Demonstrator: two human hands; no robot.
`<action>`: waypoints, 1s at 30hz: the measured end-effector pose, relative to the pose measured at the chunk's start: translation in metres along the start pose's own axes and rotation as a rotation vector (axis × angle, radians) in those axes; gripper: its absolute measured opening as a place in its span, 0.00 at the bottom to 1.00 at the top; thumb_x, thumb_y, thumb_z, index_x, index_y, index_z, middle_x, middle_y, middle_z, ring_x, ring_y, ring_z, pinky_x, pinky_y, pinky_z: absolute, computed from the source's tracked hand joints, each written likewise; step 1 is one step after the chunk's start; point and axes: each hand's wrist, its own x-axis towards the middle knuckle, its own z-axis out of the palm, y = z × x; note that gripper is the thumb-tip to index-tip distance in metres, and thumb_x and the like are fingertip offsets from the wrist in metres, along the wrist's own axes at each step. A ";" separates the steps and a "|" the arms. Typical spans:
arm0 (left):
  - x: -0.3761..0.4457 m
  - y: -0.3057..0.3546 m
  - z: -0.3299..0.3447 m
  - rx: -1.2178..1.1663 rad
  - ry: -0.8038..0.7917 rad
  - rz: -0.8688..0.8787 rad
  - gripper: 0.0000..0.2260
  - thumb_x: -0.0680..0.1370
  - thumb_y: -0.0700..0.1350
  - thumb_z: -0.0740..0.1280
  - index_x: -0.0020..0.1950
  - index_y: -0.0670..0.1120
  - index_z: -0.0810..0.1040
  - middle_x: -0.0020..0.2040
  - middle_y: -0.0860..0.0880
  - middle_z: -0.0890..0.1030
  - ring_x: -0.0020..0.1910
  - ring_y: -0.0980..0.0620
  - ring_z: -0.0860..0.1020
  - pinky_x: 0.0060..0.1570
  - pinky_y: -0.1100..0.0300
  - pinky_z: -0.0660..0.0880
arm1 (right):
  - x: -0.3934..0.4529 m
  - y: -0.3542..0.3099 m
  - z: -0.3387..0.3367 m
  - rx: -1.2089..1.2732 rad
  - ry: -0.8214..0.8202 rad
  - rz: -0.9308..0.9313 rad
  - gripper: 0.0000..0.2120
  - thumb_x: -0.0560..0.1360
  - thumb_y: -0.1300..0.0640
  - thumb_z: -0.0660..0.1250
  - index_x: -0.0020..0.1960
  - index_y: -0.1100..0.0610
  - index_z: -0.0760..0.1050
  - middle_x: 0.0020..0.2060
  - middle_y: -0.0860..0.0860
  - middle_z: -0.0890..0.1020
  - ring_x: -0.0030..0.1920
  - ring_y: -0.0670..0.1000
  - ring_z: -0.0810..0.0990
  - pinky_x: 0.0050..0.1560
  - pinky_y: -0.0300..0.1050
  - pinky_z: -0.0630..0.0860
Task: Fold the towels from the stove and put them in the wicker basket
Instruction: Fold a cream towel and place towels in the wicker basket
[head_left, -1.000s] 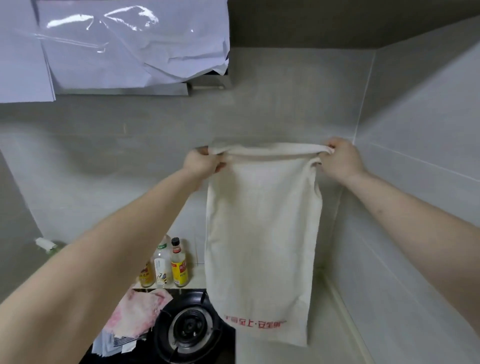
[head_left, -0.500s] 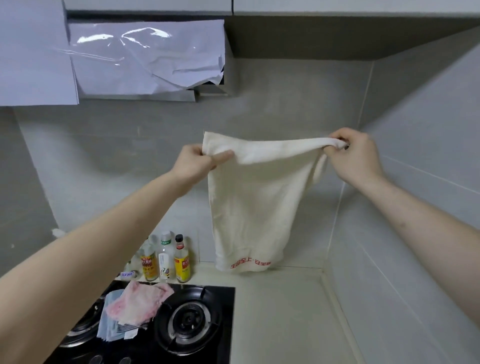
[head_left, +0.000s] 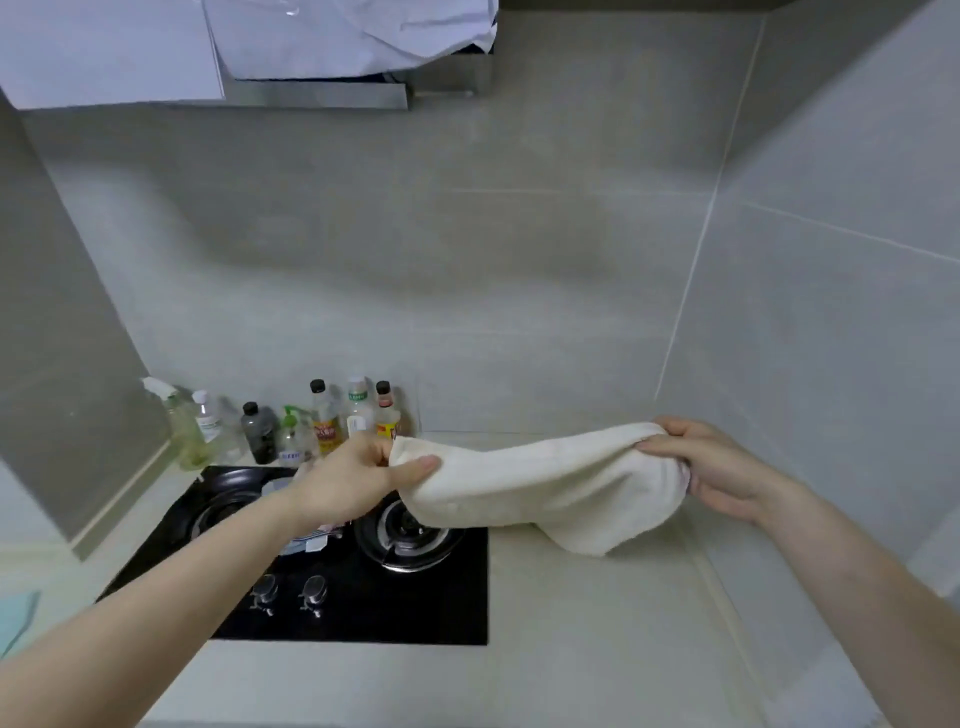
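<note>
Grey wall tiles closed in the corner on the far side and the right, and a pale counter (head_left: 597, 649) ran beneath them. Seen from the head camera, a black stove (head_left: 363, 608) sat sunk into the counter's left part, its right edge leaving a bare stretch of counter that reached to the right wall. Two knobs (head_left: 291, 595) stood near the stove's front edge, and a row of bottles (head_left: 322, 423) lined the wall behind it. A range hood (head_left: 317, 93), partly covered with white sheeting, hung above.

Over the right burner (head_left: 410, 530) and the bare counter beside it, a cream towel (head_left: 540, 483) was stretched roughly level between both hands, doubled over, with a loose fold sagging down to the counter near the right wall. The left hand (head_left: 348, 483) pinched the towel's left end, thumb on top. The right hand (head_left: 722, 467) gripped the right end, fingers curled round the bunched cloth. More cloth (head_left: 311, 540) lay on the stove, mostly hidden behind the left forearm. No wicker basket showed.
</note>
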 end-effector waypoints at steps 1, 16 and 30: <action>-0.014 -0.008 0.008 0.009 -0.032 -0.019 0.19 0.79 0.57 0.71 0.36 0.45 0.84 0.35 0.54 0.83 0.33 0.60 0.79 0.40 0.65 0.73 | -0.009 0.018 0.006 0.037 -0.024 0.047 0.26 0.65 0.57 0.76 0.60 0.65 0.79 0.55 0.64 0.84 0.50 0.56 0.85 0.45 0.46 0.81; -0.123 -0.147 0.093 0.040 -0.468 -0.154 0.29 0.76 0.66 0.71 0.38 0.39 0.78 0.34 0.48 0.74 0.34 0.50 0.68 0.39 0.54 0.64 | -0.136 0.182 0.050 -0.066 -0.183 0.555 0.13 0.72 0.61 0.77 0.54 0.65 0.82 0.51 0.60 0.86 0.49 0.56 0.85 0.43 0.45 0.80; -0.046 -0.169 0.117 0.156 -0.073 -0.162 0.19 0.80 0.53 0.69 0.32 0.48 0.72 0.29 0.56 0.72 0.30 0.58 0.68 0.35 0.61 0.66 | -0.071 0.185 0.039 -0.343 0.219 0.319 0.12 0.70 0.62 0.78 0.52 0.53 0.84 0.47 0.48 0.87 0.47 0.46 0.85 0.38 0.36 0.76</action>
